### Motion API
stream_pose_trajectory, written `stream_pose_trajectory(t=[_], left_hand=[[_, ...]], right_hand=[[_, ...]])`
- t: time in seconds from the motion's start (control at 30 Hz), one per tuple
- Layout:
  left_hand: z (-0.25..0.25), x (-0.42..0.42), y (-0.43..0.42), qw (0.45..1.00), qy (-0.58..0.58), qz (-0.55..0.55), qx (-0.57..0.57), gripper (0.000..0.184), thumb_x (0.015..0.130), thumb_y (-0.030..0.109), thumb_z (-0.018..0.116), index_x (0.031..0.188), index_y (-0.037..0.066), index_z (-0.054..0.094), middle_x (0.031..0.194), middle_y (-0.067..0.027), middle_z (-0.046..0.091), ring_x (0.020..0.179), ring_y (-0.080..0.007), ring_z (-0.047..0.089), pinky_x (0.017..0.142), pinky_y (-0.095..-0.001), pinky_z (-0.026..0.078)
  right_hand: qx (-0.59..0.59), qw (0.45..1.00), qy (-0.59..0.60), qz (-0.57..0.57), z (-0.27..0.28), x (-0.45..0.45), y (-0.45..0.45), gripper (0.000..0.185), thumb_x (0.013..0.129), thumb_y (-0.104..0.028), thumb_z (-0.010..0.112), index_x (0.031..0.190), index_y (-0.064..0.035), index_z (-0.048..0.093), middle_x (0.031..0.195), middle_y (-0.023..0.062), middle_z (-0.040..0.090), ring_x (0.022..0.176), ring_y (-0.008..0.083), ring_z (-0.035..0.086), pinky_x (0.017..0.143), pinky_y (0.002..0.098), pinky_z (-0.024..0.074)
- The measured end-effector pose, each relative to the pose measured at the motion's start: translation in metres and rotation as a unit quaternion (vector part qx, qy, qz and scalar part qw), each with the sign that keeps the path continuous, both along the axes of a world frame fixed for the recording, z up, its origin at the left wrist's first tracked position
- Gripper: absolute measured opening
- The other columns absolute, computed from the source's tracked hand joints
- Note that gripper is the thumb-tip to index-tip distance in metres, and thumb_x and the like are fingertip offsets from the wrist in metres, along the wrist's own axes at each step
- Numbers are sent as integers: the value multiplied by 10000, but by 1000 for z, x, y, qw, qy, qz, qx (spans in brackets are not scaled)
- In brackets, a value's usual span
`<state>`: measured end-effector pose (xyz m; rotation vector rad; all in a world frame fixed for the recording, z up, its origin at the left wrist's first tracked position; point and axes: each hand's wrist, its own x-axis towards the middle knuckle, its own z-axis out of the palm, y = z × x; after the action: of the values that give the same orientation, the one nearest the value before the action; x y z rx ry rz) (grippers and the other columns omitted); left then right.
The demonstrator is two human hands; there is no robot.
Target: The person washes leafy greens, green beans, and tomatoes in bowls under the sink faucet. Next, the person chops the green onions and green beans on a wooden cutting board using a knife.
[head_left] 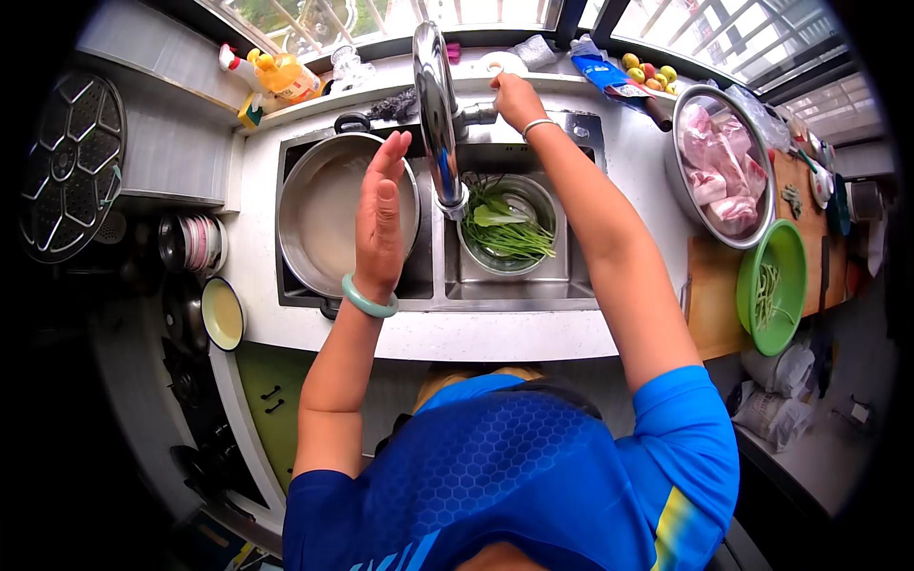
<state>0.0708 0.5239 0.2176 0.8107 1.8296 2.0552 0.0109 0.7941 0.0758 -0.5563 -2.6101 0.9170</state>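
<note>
My left hand (381, 224) is raised over the right side of a large metal pot (319, 214), its fingers stretched upward and nothing in it. The pot sits in the left sink basin. My right hand (517, 103) is closed at the side handle of the chrome faucet (436, 114), behind the right basin. Below it, a bowl (479, 259) in the right basin (571, 276) holds leafy greens (509, 228) and thin green stalks. The faucet spout hangs at the bowl's left edge.
On the right are a metal bowl (679, 176) of raw meat (731, 176), a green basket (785, 276) and a wooden board (714, 285). Bottles (286, 78) stand back left; fruit (649, 71) and a blue packet (602, 68) lie by the window.
</note>
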Motion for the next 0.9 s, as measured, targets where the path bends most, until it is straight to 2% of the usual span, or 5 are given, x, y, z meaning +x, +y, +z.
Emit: stream_pose_trajectory(t=[0.2, 0.43, 0.67, 0.73, 0.9], left_hand=[[25, -20, 36, 978, 33, -180, -98, 406, 865, 389, 532, 1050, 29, 562, 823, 9, 552, 660, -40, 375, 693, -194, 352], [12, -8, 56, 990, 42, -132, 12, 301, 882, 254, 430, 704, 18, 482, 784, -141, 601, 831, -234, 550, 836, -353, 398], [4, 0, 73, 994, 29, -90, 54, 317, 881, 239, 472, 684, 3, 547, 726, -82, 625, 696, -110, 516, 679, -246, 395], [8, 9, 85, 995, 16, -68, 65, 326, 876, 247, 485, 658, 9, 530, 706, -81, 623, 661, -102, 510, 658, -244, 396], [4, 22, 113, 999, -5, -24, 45, 289, 890, 242, 479, 701, 25, 508, 710, -88, 613, 704, -123, 547, 712, -263, 415]], right_hand=[[-46, 999, -9, -13, -7, 6, 12, 232, 810, -86, 449, 992, -44, 586, 1020, 174, 580, 973, 327, 541, 859, 389, 418], [-45, 999, 14, 16, -15, 59, 26, 401, 837, -176, 465, 1204, -14, 445, 1121, 243, 521, 1060, 364, 492, 919, 399, 379], [-225, 971, -84, 4, -47, 158, 36, 338, 830, -164, 467, 1122, -2, 521, 927, 177, 620, 868, 290, 598, 789, 345, 449], [-266, 950, -163, 5, -50, 178, 32, 319, 856, -168, 471, 1138, -24, 512, 917, 62, 605, 755, 118, 575, 620, 260, 471], [-305, 934, -188, 4, -51, 210, 10, 325, 824, -147, 465, 1084, 37, 530, 846, 112, 620, 719, 166, 592, 704, 291, 468]])
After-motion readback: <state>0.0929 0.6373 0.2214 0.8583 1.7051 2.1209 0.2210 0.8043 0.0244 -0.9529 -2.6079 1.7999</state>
